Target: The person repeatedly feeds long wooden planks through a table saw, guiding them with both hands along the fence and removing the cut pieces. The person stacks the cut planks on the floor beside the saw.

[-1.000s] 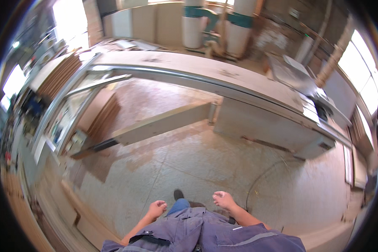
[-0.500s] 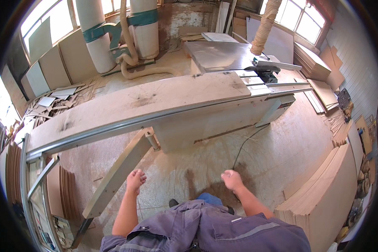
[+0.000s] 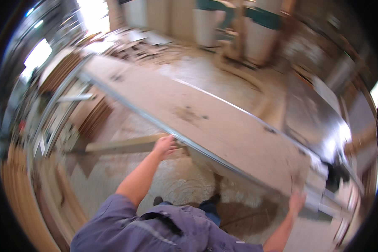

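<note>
Left hand and right hand at the near side of a long wooden board

The long wooden board, tan and marked with dark patches, slants across the middle from upper left to lower right, in front of the person. A metal rail runs along its near edge. The left hand is at this rail, about midway along, with its fingers curled; whether they grip the rail cannot be told. The right hand is at the near right corner of the board, too blurred to show whether it is open or closed on anything.

Below the rail, to the left of the left hand, a wooden beam stretches over the concrete floor. Farther left, a curved-looking metal frame meets the far left end of the board, with stacked brown panels near it. Past the board's right half lies a shiny metal surface. Beyond the board, flat offcuts are heaped at upper left, and a pale flexible hose lies on the floor near white cylinders with green bands. The person wears a purple-grey jacket and dark shoes.
</note>
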Available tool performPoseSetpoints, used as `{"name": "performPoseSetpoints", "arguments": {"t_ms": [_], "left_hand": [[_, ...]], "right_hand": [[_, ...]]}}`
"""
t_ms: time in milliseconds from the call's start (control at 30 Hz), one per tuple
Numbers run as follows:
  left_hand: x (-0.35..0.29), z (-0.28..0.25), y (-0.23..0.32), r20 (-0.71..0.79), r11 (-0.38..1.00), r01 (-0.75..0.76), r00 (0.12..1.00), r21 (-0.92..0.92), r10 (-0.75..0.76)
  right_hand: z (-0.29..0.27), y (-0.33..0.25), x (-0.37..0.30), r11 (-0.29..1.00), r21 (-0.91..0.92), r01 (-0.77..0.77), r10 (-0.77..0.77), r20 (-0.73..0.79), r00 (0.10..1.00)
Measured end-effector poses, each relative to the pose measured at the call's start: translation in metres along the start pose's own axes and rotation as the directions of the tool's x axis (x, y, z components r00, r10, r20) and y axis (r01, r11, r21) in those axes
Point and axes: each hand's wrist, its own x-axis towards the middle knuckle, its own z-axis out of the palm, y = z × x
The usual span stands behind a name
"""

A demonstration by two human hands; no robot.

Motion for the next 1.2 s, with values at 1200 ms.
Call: {"name": "performPoseSetpoints", "arguments": {"t_ms": [1200], "left_hand": [[-0.027,0.078,-0.031,-0.329,0.957,-0.092,0.944,-0.276,-0.004]], "right_hand": [[-0.016,0.047,0.065,0.952,0.266,-0.151,0.180,-0.090,0.979]]}}
